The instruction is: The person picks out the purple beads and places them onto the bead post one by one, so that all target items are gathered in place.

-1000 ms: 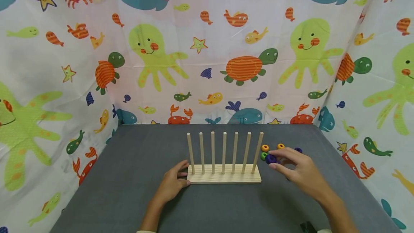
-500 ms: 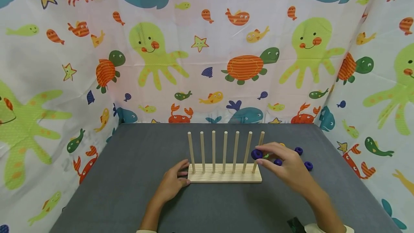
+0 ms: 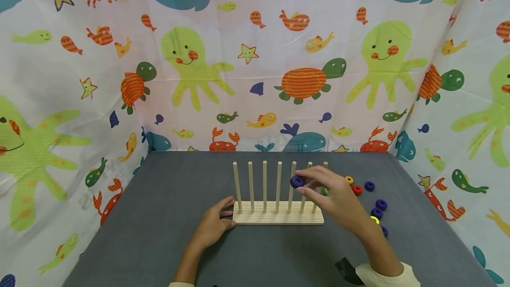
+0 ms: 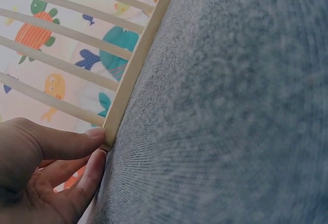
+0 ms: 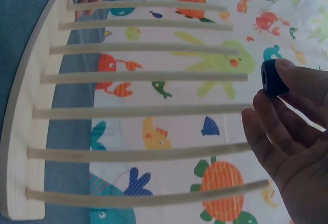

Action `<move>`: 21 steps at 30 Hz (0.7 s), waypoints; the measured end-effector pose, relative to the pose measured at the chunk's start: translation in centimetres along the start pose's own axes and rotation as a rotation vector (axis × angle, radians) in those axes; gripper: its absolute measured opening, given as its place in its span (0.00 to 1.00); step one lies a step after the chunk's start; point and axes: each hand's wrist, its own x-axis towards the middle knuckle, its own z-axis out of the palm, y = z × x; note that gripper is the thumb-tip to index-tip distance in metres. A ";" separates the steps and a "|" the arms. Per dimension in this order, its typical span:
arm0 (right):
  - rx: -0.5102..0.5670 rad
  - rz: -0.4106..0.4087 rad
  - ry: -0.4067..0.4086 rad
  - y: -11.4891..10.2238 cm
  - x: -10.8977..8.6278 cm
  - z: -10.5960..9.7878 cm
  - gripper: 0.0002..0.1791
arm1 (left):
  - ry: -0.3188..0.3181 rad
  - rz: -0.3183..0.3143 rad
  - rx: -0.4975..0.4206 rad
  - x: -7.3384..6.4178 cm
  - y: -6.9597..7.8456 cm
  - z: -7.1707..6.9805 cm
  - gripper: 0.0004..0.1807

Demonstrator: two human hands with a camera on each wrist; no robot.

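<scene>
A wooden peg stand [image 3: 275, 219] with a row of several upright pegs stands on the grey table. My left hand [image 3: 213, 223] grips the left end of its base, thumb at the near corner; the left wrist view shows thumb [image 4: 77, 143] and a finger pinching that end. Between thumb and fingertips my right hand [image 3: 336, 198] pinches a purple bead [image 3: 292, 183]. It is held at the upper part of the pegs, toward the right side of the stand. In the right wrist view the blue-looking bead [image 5: 277, 83] is near the peg tips, apart from them. All visible pegs are bare.
Loose beads lie right of the stand: an orange bead [image 3: 349, 180], a red bead [image 3: 357, 190], a yellow bead [image 3: 375, 219] and several purple beads [image 3: 381, 204]. A green bead [image 3: 325, 191] is partly hidden behind my right hand. A sea-animal curtain [image 3: 255, 65] surrounds the table.
My right hand has carried the purple bead left and up, from beside the loose beads to the pegs. More loose beads have come into sight. My left hand stays on the base.
</scene>
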 end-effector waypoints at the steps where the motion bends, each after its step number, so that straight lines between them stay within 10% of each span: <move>1: 0.013 -0.010 0.001 -0.1 0.3 0.2 0.21 | 0.000 0.000 0.001 0.0 0.0 0.0 0.39; 21: 0.008 -0.093 0.034 -3.3 4.5 3.5 0.20 | 0.009 0.006 0.012 -0.1 0.1 0.0 0.39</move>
